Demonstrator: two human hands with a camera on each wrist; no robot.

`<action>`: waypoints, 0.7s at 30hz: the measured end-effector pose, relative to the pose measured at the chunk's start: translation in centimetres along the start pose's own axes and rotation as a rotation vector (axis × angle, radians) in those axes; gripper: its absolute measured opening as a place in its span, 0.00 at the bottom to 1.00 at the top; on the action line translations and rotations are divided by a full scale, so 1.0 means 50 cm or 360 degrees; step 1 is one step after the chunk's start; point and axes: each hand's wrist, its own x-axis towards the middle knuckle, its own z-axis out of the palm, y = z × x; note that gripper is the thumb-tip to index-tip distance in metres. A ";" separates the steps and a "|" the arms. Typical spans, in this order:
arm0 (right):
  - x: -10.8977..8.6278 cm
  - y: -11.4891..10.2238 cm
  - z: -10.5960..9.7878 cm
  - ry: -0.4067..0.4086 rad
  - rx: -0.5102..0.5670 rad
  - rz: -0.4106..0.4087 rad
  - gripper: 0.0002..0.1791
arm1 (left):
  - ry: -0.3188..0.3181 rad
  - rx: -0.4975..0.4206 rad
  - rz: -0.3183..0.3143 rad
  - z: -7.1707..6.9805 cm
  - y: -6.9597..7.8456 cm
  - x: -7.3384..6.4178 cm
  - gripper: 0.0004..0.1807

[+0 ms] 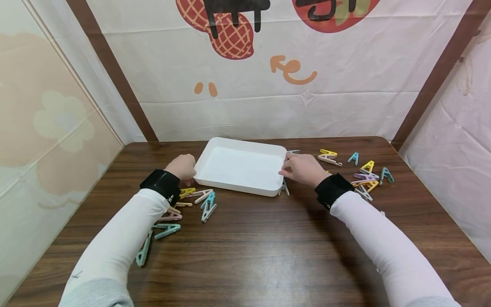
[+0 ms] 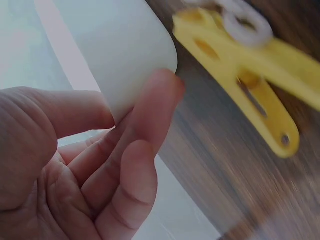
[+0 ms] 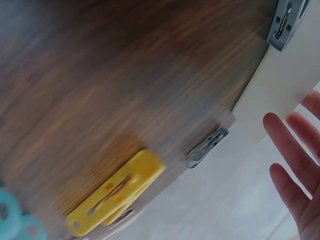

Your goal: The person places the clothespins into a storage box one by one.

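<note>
A shallow white tray (image 1: 238, 166) lies toward the back of the table, with a hand at each short side. My left hand (image 1: 182, 167) pinches the tray's rim near the front left corner, thumb on one side of the wall and fingers on the other. At the right rim, my right hand (image 1: 304, 169) holds the tray's edge; in the right wrist view several fingers stretch along its outer wall and the thumb is hidden. A yellow clothespin (image 2: 245, 80) lies close to the left fingertips. A grey clothespin (image 1: 284, 188) lies against the tray's right side.
Several clothespins, including a blue one (image 1: 208, 200) and a teal one (image 1: 167, 230), lie by my left forearm. More are scattered at the right, among them a yellow one (image 1: 328, 152) and a dark green one (image 1: 386, 175). A printed white cloth (image 1: 245, 115) hangs behind the table.
</note>
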 end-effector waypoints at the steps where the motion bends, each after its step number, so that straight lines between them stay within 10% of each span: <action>1: -0.003 0.004 -0.002 -0.0017 0.0004 0.0031 0.10 | -0.0009 -0.0014 0.0010 0.003 0.004 0.000 0.04; 11: -0.028 0.036 -0.041 -0.0221 0.0251 0.0474 0.18 | -0.0166 -0.0143 0.0034 0.017 0.045 -0.016 0.05; 21: -0.049 0.066 -0.062 -0.0392 0.0352 0.0802 0.18 | -0.0189 0.0024 0.0098 0.032 0.086 -0.045 0.09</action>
